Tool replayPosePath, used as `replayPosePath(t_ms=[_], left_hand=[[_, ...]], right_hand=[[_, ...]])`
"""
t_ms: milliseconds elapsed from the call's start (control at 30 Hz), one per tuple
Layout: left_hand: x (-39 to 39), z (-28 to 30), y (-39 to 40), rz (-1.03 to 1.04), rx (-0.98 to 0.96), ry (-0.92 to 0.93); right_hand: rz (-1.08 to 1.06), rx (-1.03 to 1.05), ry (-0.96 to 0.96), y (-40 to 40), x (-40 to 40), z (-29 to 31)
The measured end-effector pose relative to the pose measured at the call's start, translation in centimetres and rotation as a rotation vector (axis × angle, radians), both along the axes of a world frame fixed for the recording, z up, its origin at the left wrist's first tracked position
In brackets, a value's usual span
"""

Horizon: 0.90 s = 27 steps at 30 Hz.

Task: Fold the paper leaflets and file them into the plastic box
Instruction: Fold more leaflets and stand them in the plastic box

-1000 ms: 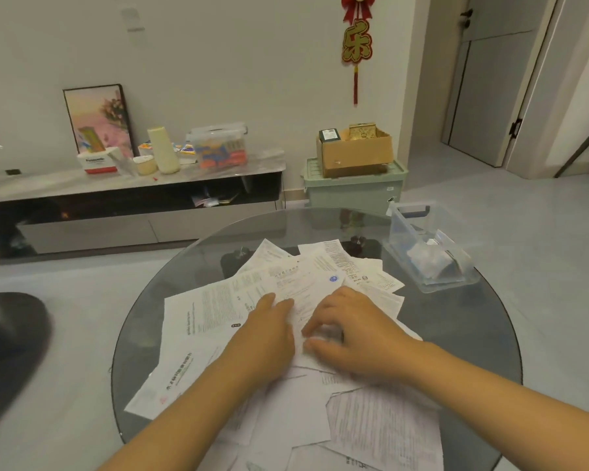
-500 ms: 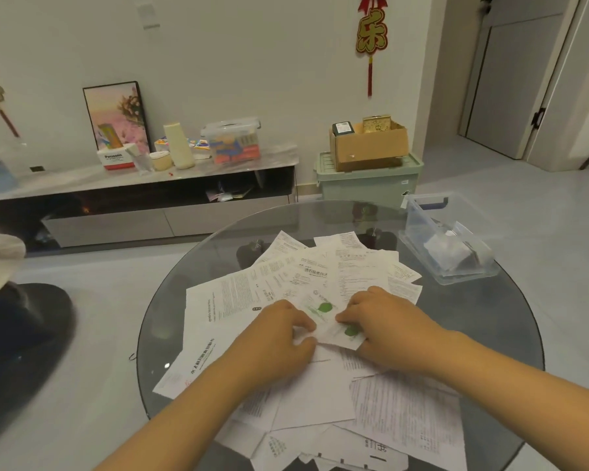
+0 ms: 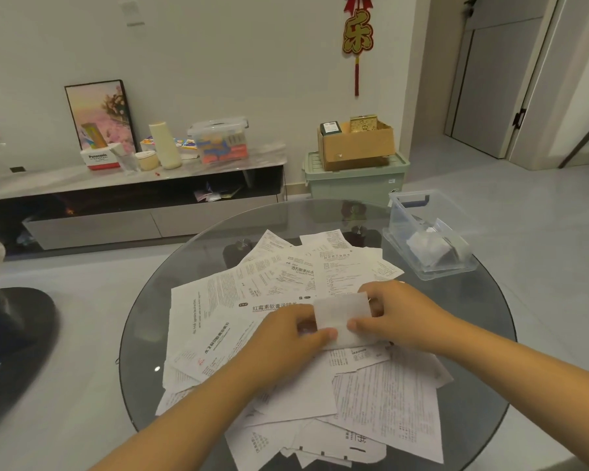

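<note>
Both hands over the middle of the round glass desk (image 3: 143,334), pinching one small folded white leaflet (image 3: 342,316) between them: left hand (image 3: 286,338) clamped on its near left edge with thumb on top, right hand (image 3: 397,316) clamped on its right side. Underneath, loose unfolded printed leaflets (image 3: 385,399) spread in an overlapping heap across the desk. Well apart at the far right edge, a clear plastic box (image 3: 425,232) with a few folded papers (image 3: 427,248) inside.

Home living room, TV console (image 3: 133,185), wall ornament (image 3: 357,32)
</note>
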State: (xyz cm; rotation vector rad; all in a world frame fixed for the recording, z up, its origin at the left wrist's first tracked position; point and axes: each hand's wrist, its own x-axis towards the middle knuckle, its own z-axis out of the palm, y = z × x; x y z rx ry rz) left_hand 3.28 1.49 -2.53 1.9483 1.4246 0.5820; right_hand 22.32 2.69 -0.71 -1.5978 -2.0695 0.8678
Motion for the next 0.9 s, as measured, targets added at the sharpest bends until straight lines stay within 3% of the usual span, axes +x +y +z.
replayPosePath(t_ms=[133,333,533,667,767,900], left_hand=[[0.3,-0.6,0.4,0.038,0.050,0.072],[0.2,-1.6,0.5,-0.067,0.216,0.263],[0.9,-1.7,0.3,-0.176,0.347,0.345],[1.2,-1.3,0.4,-0.201,0.410,0.396],[1.7,-0.9,0.3,-0.156,0.408,0.326],[2.2,-1.3,0.6,0.004,0.233,0.112]], right_hand=[[-0.100,-0.070,-0.029,0.5,0.0,-0.8],[-0.117,0.018,-0.221,1.0,0.4,-1.3],[-0.049,0.046,-0.271,1.0,1.1,-1.5],[0.130,0.041,-0.324,0.8,2.0,-1.2],[0.207,0.003,-0.390,0.8,2.7,-1.3],[0.049,0.062,-0.243,0.8,3.1,-1.3]])
